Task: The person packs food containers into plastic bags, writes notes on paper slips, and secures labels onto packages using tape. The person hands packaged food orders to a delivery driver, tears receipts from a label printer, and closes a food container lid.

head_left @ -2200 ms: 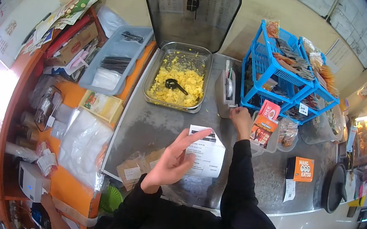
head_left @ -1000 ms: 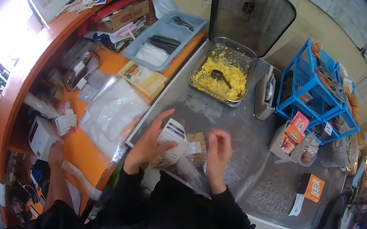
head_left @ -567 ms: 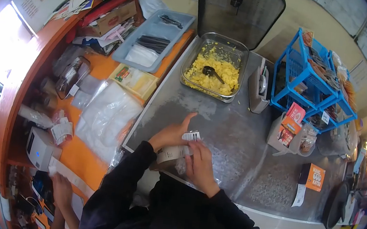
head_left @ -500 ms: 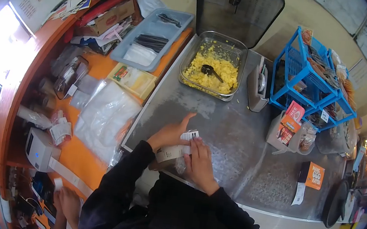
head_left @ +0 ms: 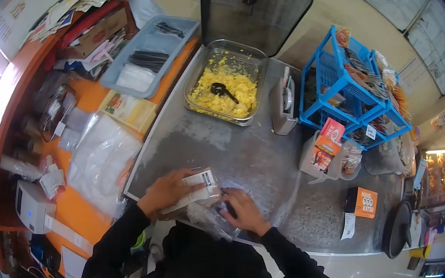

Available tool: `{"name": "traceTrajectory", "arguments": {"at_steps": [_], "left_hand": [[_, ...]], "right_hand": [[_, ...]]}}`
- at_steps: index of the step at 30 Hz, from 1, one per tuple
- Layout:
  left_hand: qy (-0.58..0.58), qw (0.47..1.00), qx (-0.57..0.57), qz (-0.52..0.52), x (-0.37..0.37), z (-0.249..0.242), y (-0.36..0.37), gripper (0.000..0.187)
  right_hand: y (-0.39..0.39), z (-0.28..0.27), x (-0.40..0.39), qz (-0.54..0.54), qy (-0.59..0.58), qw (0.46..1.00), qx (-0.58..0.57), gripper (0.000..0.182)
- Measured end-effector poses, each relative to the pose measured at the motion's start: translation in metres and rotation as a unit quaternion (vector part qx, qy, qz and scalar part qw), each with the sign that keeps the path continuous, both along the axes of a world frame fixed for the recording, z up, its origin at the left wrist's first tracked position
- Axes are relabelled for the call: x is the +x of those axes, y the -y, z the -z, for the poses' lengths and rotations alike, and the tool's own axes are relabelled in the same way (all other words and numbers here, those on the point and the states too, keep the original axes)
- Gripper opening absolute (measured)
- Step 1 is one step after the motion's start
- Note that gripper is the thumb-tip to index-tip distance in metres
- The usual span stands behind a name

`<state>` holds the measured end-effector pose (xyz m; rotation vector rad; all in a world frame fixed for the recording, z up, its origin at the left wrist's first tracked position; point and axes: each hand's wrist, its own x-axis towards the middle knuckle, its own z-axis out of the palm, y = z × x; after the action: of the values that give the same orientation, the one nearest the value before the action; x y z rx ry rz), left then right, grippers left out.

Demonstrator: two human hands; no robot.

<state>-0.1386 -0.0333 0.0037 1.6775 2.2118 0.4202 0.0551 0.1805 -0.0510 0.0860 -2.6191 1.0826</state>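
At the near edge of the metal table [head_left: 216,144], my left hand [head_left: 166,190] is wrapped round a package with a white printed label [head_left: 202,180]. Clear plastic [head_left: 210,218] hangs from the package toward the table edge. My right hand [head_left: 244,211] is at the right side of the package, its fingers curled against the clear plastic. Farther back stands a glass container [head_left: 252,121] of yellow chopped food [head_left: 228,92], with a black scoop [head_left: 224,91] lying in the food.
Blue tiered baskets [head_left: 345,87] with packets stand at the back right. An orange and black box [head_left: 362,202] and a round black object [head_left: 397,230] are at the right. Left are a blue tray [head_left: 110,78], plastic bags [head_left: 104,152] and a white printer [head_left: 31,207].
The package is turned and raised, with its label facing up more. My left hand has closed over it. The view has shifted, and a co-worker's hands at lower left have left it.
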Motion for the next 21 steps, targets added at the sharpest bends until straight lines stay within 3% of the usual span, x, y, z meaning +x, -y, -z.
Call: {"name": "traceTrajectory", "arguments": {"at_steps": [1,3,5,7,9,12,15,16,19,21], "left_hand": [[-0.025,0.999,0.031,0.011,-0.001,0.003,0.004,0.041],[-0.112,0.993,0.04,0.005,0.001,0.0,0.015,0.044],[-0.14,0.989,0.039,-0.001,0.003,0.002,0.03,0.049],[-0.112,0.993,0.028,-0.004,0.002,0.006,0.047,0.056],[-0.067,0.997,0.042,-0.016,0.004,0.015,0.059,0.06],[-0.058,0.994,0.072,-0.066,0.012,0.036,0.063,0.067],[-0.074,0.975,0.06,-0.201,0.06,0.045,0.045,0.073],[-0.079,0.962,0.048,-0.256,0.079,0.046,0.034,0.074],[0.033,0.949,0.081,-0.303,0.12,0.047,0.005,0.076],[0.099,0.945,0.068,-0.303,0.132,0.042,-0.005,0.074]], "right_hand": [[-0.015,-0.001,0.0,0.011,-0.015,1.0,-0.022,0.032],[-0.063,-0.012,-0.021,0.19,-0.063,0.979,0.024,0.023],[-0.137,-0.002,-0.066,0.371,-0.168,0.912,0.037,0.027],[-0.207,-0.006,-0.103,0.4,-0.141,0.895,0.138,0.03],[-0.256,0.01,-0.129,0.422,0.053,0.905,-0.009,0.03],[-0.29,0.011,-0.14,0.354,0.092,0.882,-0.298,0.026],[-0.293,-0.006,-0.128,0.351,0.082,0.899,-0.249,0.025],[-0.283,-0.014,-0.123,0.363,0.006,0.89,-0.275,0.021],[-0.267,-0.008,-0.092,0.409,0.072,0.901,-0.129,0.02],[-0.236,-0.024,-0.084,0.472,0.145,0.868,-0.046,0.023]]}}
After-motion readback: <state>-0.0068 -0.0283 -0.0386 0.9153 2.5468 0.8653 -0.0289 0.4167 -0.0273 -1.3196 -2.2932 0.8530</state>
